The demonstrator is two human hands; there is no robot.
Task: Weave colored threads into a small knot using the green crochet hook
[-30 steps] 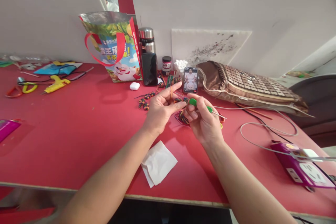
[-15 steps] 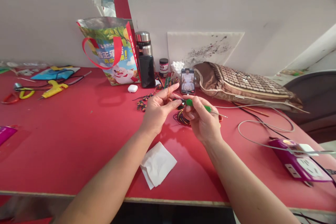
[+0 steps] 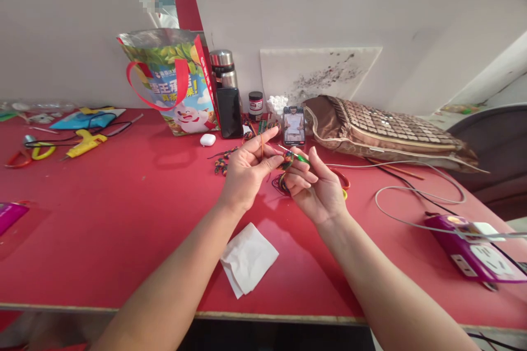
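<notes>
My left hand point(image 3: 241, 178) is closed, pinching a small multicoloured crochet piece point(image 3: 287, 161) between thumb and fingers. Orange yarn point(image 3: 262, 146) runs around its raised index finger. My right hand point(image 3: 321, 194) holds a crochet hook point(image 3: 303, 159) with a green handle. The hook's metal tip points left at the crochet piece, and the right thumb is lifted. Below the hands lies a bundle of dark multicoloured yarn point(image 3: 280, 184), partly covered by the right fingers. A knotted multicoloured strip point(image 3: 221, 165) rests on the table left of the left hand.
On the red table point(image 3: 123, 241) lies a folded white tissue point(image 3: 250, 260) between my forearms. A propped phone point(image 3: 294, 125), dark phone point(image 3: 230, 113), bag point(image 3: 177, 85) and brown cushion point(image 3: 382, 131) stand behind. A purple power strip point(image 3: 473, 249) and cable are right, a yellow glue gun point(image 3: 85, 143) left.
The hook has turned in my right hand: its metal tip now points left at the crochet piece, where before it stuck out to the right. The right thumb has risen off the handle.
</notes>
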